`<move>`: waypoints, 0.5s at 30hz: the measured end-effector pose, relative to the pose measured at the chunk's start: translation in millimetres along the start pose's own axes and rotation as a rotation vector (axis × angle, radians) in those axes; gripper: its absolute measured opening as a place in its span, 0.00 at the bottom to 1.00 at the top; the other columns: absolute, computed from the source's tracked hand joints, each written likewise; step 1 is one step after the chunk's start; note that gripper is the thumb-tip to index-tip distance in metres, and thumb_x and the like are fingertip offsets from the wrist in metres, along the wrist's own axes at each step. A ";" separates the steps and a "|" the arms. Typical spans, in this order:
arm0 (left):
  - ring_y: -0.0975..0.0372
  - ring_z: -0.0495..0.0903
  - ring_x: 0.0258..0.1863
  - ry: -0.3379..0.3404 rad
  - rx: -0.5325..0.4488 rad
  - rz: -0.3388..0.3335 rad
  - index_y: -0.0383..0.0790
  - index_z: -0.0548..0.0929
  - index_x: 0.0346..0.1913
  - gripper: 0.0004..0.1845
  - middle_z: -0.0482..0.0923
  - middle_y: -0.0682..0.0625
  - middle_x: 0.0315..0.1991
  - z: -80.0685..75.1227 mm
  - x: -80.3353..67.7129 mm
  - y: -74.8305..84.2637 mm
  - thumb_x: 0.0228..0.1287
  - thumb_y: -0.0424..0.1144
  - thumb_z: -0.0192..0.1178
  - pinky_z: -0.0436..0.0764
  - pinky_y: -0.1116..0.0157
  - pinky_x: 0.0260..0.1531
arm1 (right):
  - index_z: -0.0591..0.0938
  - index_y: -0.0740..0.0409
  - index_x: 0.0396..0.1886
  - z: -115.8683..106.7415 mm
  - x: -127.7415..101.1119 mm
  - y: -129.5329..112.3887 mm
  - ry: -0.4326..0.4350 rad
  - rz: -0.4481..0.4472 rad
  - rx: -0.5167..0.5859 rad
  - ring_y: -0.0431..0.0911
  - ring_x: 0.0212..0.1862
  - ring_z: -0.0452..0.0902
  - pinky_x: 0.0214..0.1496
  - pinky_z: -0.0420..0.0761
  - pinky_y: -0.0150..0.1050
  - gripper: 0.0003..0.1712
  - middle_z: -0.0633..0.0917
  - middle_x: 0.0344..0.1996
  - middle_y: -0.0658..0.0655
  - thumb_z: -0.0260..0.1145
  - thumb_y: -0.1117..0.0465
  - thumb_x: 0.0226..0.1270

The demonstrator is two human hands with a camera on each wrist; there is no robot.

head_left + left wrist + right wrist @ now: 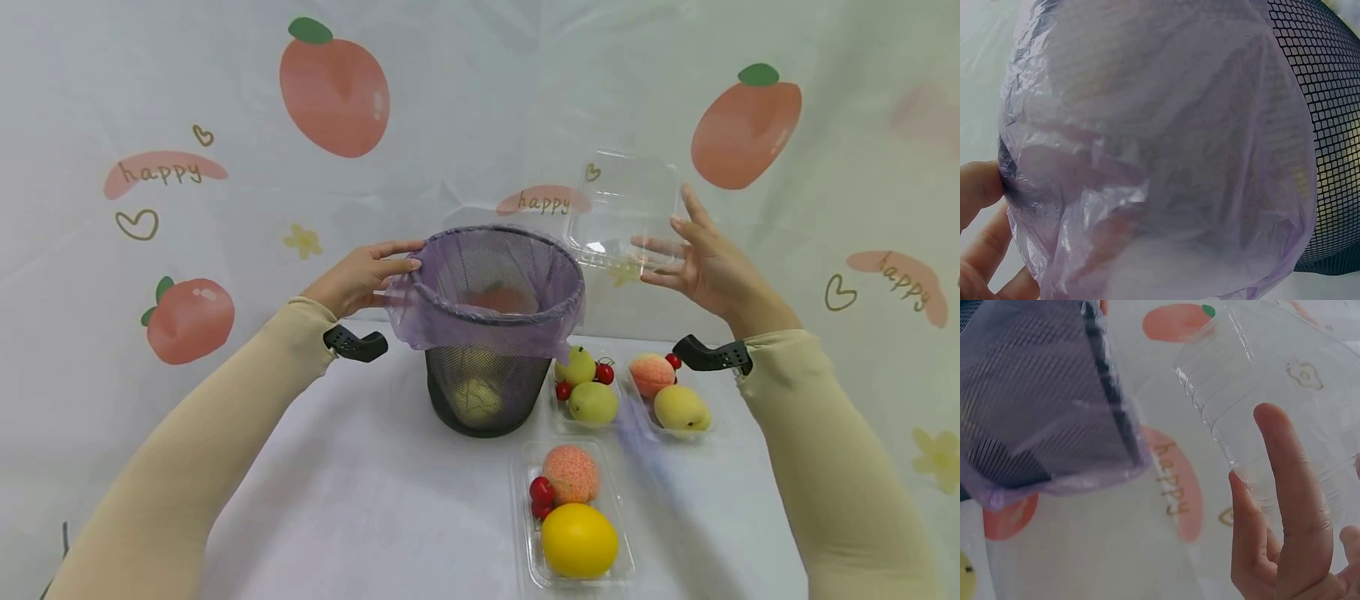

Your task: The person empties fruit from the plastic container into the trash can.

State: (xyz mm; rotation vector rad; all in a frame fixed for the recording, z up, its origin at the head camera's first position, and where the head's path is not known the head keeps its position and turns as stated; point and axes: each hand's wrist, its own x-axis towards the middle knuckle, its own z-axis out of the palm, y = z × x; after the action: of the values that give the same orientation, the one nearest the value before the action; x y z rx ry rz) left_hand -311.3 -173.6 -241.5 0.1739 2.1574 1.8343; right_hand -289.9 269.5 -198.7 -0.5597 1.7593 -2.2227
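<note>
My left hand (363, 277) grips the rim of a black mesh wastebasket (442, 375) at its left side. A thin purple bag (442, 325) lines the basket and folds down over its rim. The left wrist view shows the bag close up, with fingers (982, 187) at its edge. My right hand (716, 271) holds a clear plastic container (626, 204) up to the right of the basket, tilted, its lower left corner close to the rim. In the right wrist view a finger (1297, 487) lies along the container. A yellowish shape shows through the mesh low in the basket.
Right of the basket stand two clear trays of fruit, one with green fruit (593, 404) and cherries, one with a peach (652, 375) and a yellow fruit (681, 408). Nearer, a third tray (536, 571) holds a lemon (579, 540), a peach-coloured ball and cherries. A printed cloth hangs behind.
</note>
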 end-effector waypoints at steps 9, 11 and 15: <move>0.55 0.65 0.65 0.004 0.006 0.006 0.52 0.65 0.72 0.28 0.60 0.48 0.71 1.5 0.1 0.1 0.71 0.42 0.56 0.82 0.59 0.55 | 0.35 0.13 0.71 -30.0 -32.3 11.7 0.010 0.043 0.047 0.45 0.54 0.82 0.45 0.87 0.38 0.39 0.14 0.70 0.42 0.45 0.54 0.80; 0.55 0.66 0.65 0.004 0.005 0.007 0.52 0.65 0.72 0.28 0.60 0.48 0.70 1.9 0.1 -0.2 0.71 0.42 0.57 0.82 0.59 0.55 | 0.34 0.13 0.71 -35.8 -40.3 15.3 0.000 0.041 0.061 0.44 0.55 0.81 0.45 0.87 0.38 0.39 0.13 0.69 0.42 0.44 0.55 0.80; 0.56 0.66 0.64 0.006 0.012 0.008 0.52 0.65 0.72 0.28 0.61 0.48 0.70 1.4 -0.8 -0.5 0.71 0.42 0.57 0.82 0.60 0.55 | 0.32 0.14 0.71 -47.3 -56.9 23.2 -0.039 0.029 0.114 0.47 0.56 0.81 0.47 0.86 0.40 0.38 0.11 0.68 0.47 0.40 0.57 0.81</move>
State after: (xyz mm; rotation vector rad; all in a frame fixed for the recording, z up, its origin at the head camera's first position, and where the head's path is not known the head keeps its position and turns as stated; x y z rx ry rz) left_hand -310.0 -172.6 -242.1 0.1801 2.1755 1.8293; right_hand -261.0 329.5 -238.6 -0.5452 1.6004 -2.2597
